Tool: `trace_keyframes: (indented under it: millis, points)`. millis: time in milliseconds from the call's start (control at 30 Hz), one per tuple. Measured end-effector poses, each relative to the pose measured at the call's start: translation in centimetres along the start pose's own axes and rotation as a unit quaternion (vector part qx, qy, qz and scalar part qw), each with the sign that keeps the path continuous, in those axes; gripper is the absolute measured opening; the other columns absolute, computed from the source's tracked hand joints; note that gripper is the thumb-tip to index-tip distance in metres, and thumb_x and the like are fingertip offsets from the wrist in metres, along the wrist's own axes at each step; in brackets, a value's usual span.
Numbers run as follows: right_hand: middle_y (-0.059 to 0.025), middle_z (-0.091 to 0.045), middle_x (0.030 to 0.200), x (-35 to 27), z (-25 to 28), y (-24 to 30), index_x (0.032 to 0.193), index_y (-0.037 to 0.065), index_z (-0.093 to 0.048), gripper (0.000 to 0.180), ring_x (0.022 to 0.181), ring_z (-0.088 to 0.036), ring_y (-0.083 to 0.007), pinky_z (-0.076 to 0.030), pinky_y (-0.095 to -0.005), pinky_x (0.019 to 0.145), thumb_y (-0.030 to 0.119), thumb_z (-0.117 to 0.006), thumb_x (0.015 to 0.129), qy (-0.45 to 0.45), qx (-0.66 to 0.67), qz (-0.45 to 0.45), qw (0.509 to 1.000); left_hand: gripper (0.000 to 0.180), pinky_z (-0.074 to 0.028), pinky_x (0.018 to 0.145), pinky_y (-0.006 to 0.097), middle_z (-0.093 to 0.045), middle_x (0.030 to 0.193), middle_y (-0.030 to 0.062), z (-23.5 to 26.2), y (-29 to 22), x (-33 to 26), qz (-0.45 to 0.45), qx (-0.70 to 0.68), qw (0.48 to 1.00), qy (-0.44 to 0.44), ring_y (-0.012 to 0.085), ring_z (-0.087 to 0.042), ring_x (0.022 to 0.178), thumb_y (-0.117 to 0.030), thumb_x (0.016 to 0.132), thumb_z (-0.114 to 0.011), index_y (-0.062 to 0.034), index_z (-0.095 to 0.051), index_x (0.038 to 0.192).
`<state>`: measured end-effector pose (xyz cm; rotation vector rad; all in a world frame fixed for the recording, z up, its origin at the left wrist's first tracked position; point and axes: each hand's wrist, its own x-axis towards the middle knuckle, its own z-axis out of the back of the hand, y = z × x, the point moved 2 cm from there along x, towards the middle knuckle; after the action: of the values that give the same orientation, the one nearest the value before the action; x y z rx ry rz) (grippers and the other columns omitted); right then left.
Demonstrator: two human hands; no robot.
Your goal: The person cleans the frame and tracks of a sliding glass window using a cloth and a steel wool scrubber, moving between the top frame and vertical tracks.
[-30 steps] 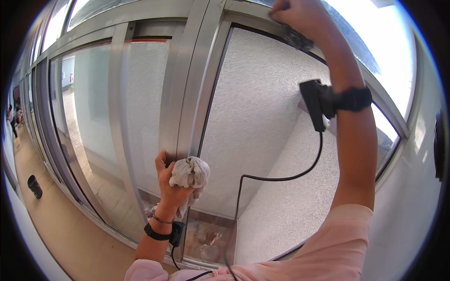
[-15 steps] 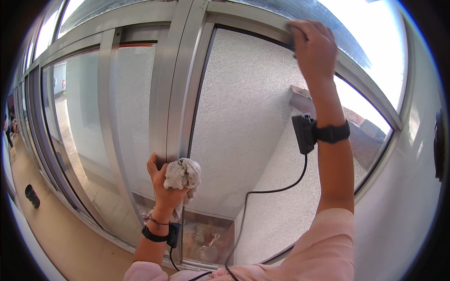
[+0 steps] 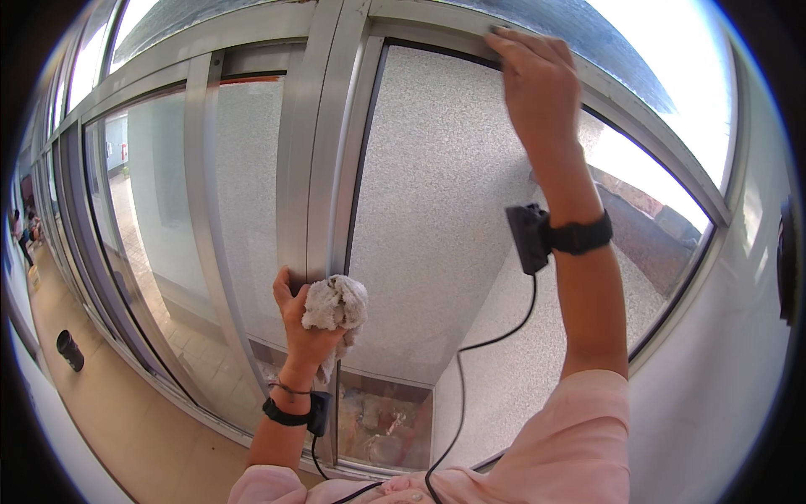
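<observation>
My left hand (image 3: 304, 329) is closed round a crumpled grey-white rag (image 3: 337, 304). It rests against the metal window post (image 3: 323, 160), with its thumb side on the post and part of the rag hanging below the fingers. High on the right, my right hand (image 3: 544, 80) reaches up to the top rail (image 3: 445, 29) of the window frame. Its fingers are bent against the rail, and a small dark bit shows at their tips; what they hold is mostly hidden. Below that hand lies the large glass pane (image 3: 437, 193), with a textured pale wall beyond it.
Sliding window panels (image 3: 201, 168) run off to the left. A black cylindrical object (image 3: 70, 350) stands on the tan floor (image 3: 143, 420). Dark cables (image 3: 460, 378) hang from the wrist straps. A white wall (image 3: 714, 353) closes the right side. People (image 3: 29, 231) are far left.
My right hand has slid left along the top rail. My left hand keeps the rag at the post, and the whole view has shifted slightly.
</observation>
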<state>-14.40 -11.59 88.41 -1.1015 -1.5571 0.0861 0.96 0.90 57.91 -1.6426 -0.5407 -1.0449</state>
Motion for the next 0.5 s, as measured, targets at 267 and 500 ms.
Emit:
trace_keyframes:
  millis: [267,500]
  points:
    - [-0.0029,-0.062,0.083,2.4,-1.1,3.5,0.081,0.010,-0.063,0.016,0.081,-0.056,-0.0181,-0.045,-0.0271,0.073,0.004,-0.057,0.068,0.003,0.056,-0.005,0.998,0.037,-0.033,0.090,0.038,-0.032,0.118,0.0154,-0.3,0.3,0.2,0.010,-0.046,0.999,0.000,0.0313,-0.036,0.106,-0.010,0.049,-0.073,-0.0035,-0.059,0.083]
    - [0.0003,-0.065,0.088,0.9,-0.3,1.8,0.083,0.009,-0.067,0.017,0.081,-0.059,-0.0143,-0.047,-0.0236,0.074,0.001,-0.061,0.070,0.004,0.009,0.029,1.000,0.040,-0.033,0.091,0.038,-0.032,0.119,0.0146,-0.1,0.0,-0.2,-0.013,0.035,0.999,-0.017,0.0298,-0.036,0.107,-0.012,0.048,-0.076,-0.0037,-0.059,0.084]
